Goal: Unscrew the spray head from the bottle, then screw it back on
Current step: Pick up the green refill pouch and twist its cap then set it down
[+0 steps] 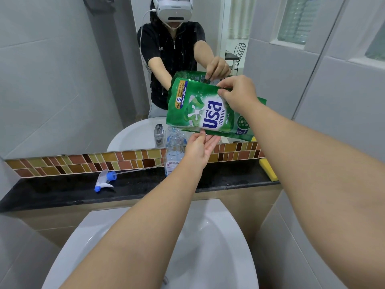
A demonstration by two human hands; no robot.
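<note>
The right hand [237, 94] pinches the top edge of a green refill pouch [205, 113], tilted sideways; the left hand [200, 148], fingers open, supports its lower edge. Just below stands the clear bottle [174, 151], uncapped, on the black ledge [62, 190]. The spray head [105, 180] lies well left.

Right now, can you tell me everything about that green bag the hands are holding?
The green pouch is a soft, shiny plastic refill bag with big white and blue lettering and a white splash picture. It is held tilted on its side above the clear bottle, one corner pointing down at the bottle's open neck. The right hand pinches its top edge; the left hand supports it from beneath. The mirror shows its back.
</note>
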